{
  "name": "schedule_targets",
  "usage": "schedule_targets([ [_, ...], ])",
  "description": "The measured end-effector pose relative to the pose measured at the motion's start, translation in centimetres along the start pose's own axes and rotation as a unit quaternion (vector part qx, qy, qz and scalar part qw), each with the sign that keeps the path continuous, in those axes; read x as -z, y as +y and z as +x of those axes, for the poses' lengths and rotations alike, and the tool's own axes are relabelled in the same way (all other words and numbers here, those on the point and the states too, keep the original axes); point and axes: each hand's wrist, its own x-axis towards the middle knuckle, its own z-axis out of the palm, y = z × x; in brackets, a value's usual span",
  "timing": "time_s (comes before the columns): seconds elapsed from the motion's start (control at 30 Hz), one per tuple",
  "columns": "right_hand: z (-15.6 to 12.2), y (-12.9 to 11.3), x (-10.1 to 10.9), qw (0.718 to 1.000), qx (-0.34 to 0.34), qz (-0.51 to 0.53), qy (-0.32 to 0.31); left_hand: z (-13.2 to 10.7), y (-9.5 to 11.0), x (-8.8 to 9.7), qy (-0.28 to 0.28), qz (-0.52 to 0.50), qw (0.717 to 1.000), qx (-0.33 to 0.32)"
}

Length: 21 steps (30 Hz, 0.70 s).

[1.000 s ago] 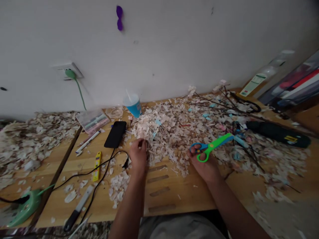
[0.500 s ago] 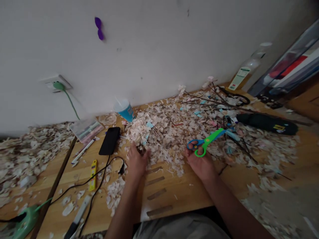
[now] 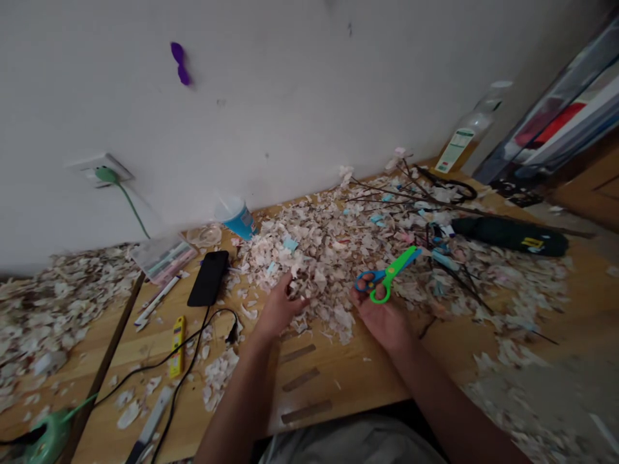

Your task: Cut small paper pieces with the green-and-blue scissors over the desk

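A heap of pale, dry petal-like scraps (image 3: 329, 248) covers the middle of the wooden table, with a few light blue pieces among them. My left hand (image 3: 279, 308) is at the heap's near edge, thumb and fingers apart around some scraps; the fingertips partly disappear among them. Green and blue scissors (image 3: 391, 273) rest in my right hand (image 3: 385, 319), fingers through the handle loops. Their blades point up and to the right, over the scraps. The right palm is turned upward.
Left of the heap are a black phone (image 3: 207, 278), a blue cup (image 3: 238, 219), a yellow cutter (image 3: 177, 347) and a black cable (image 3: 197, 334). Twigs (image 3: 420, 198), a dark umbrella-like bundle (image 3: 510, 236) and a bottle (image 3: 468, 135) stand or lie at the right.
My left hand has moved right along the near edge of the heap. The right hand still holds the scissors, and the whole view has shifted slightly.
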Motion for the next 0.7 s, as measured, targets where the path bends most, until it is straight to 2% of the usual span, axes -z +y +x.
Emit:
schedule_targets([
  [0.07, 0.0, -0.1, -0.2, 1.000, -0.003, 0.011, 0.003, 0.0, -0.4, -0.2, -0.026, -0.064, 0.998, 0.008],
  [0.13, 0.1, -0.2, -0.2, 1.000, -0.019, 0.018, 0.003, 0.0, -0.7, -0.1, -0.008, -0.089, 0.996, 0.011],
  [0.27, 0.2, -0.4, -0.1, 0.999, -0.030, 0.033, 0.009, -0.6, -0.5, 1.1, 0.090, -0.016, 0.996, -0.022],
  [0.33, 0.2, -0.5, -0.1, 0.999, -0.018, 0.041, 0.017, -1.4, 0.0, 1.7, 0.111, 0.055, 0.992, -0.027],
  [0.43, 0.1, -0.6, -0.1, 0.998, -0.012, 0.056, 0.029, -3.1, 1.0, 1.3, 0.071, 0.188, 0.978, -0.062],
  [0.5, 0.1, -0.5, -0.1, 0.998, -0.015, 0.057, 0.033, -4.1, 1.3, -0.2, 0.027, 0.284, 0.952, -0.106],
  [0.57, 0.1, -0.4, 0.0, 0.998, -0.019, 0.054, 0.025, -4.4, 1.1, -2.0, -0.013, 0.356, 0.926, -0.122],
  [0.63, 0.2, -0.3, 0.1, 0.998, -0.024, 0.049, 0.018, -3.8, 0.4, -3.5, -0.041, 0.376, 0.918, -0.118],
  [0.7, 0.3, -0.2, 0.3, 0.999, -0.028, 0.043, 0.017, -2.2, -0.2, -4.2, -0.043, 0.331, 0.936, -0.110],
])
